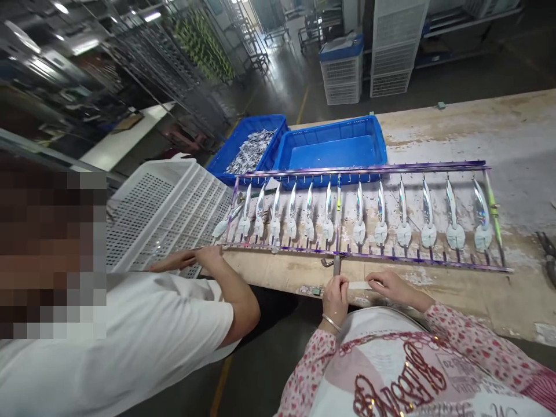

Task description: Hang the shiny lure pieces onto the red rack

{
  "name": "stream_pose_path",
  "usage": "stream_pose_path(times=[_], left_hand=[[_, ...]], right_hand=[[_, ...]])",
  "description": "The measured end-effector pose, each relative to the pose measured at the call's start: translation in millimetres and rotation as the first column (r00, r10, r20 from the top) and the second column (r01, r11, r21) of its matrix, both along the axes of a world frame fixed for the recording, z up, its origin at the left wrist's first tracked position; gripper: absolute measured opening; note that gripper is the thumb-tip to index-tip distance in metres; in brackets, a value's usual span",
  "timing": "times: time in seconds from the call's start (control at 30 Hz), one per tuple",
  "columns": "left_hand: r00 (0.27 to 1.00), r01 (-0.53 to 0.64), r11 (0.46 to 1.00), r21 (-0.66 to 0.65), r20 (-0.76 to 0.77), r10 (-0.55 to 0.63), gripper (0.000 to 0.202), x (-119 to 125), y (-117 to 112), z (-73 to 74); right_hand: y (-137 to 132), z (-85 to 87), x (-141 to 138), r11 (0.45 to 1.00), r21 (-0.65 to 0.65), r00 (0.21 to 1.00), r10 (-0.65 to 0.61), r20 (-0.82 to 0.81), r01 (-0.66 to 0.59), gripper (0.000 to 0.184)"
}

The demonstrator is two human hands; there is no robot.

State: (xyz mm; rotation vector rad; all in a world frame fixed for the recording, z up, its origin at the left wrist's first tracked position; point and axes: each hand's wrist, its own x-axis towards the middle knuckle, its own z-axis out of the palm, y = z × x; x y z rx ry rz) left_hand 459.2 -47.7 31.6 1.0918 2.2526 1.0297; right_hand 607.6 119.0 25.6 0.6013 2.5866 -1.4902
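Observation:
A narrow white strip (358, 285) stretches between my two hands at the table's near edge. My left hand (335, 296) pinches its left end, just below the grey metal stem (337, 265) of the rack. The fingers of my right hand (388, 286) close on the other end. In front of both hands lies a long purple-stained metal rack (412, 262) with a row of several shiny silver fishing lures (381, 202). Each lure hangs from the far bar, and a white covering (403, 234) wraps its wide near end.
Beyond the rack stand a blue bin (330, 153) and another blue bin (234, 142) holding small silvery pieces. A co-worker in a white shirt (174, 324) is close on my left, beside white perforated crates (160, 191). Dark pliers (548, 258) lie at far right.

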Motion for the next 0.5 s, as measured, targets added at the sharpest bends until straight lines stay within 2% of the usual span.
stream_pose_path(times=[0.23,0.5], left_hand=[[0.999,0.034,0.999,-0.011,-0.032,-0.034,0.015,7,0,0.7],[0.989,0.099,0.995,-0.028,0.111,-0.096,0.016,20,9,-2.9]], right_hand=[[-2,-7.6,6,0.994,0.111,0.997,-0.02,0.077,0.011,0.037],[4,-7.4,29,0.994,0.102,0.997,-0.05,0.055,0.044,0.036]])
